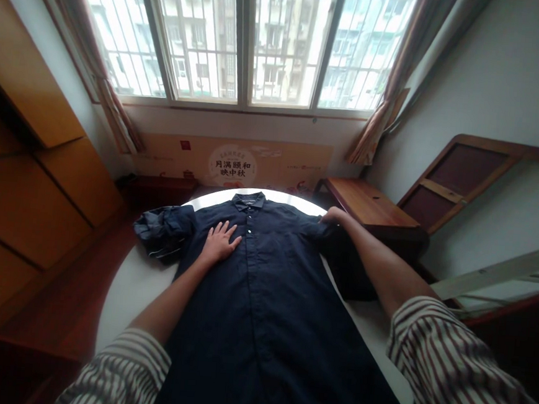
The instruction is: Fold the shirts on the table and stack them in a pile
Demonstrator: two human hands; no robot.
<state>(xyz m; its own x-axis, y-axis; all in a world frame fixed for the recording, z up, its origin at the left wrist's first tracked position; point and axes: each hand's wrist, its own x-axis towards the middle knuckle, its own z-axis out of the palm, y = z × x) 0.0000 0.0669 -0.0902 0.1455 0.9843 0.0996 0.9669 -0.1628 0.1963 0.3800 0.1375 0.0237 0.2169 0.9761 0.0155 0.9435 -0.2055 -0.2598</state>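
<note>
A dark navy shirt [262, 288] with a collar, small light buttons and short sleeves lies front up, its collar at the far edge of a round white table [126, 303]. My left hand [220, 243] rests on the chest, left of the button line, palm down with fingers spread. At the sleeve on the right, my right hand [333, 217] has its fingers closed on the fabric; the fingertips are partly hidden. Beside the other sleeve sits a crumpled bundle of dark cloth [155, 227]. A black item [352, 274], its kind unclear, is below my right forearm.
Beyond the table, a printed banner [272, 165] runs along the wall under a barred window [244, 44]. A wooden cabinet [367, 200] and a tilted wooden frame [463, 173] are on the right. Orange-brown cupboards [55, 191] line the left side.
</note>
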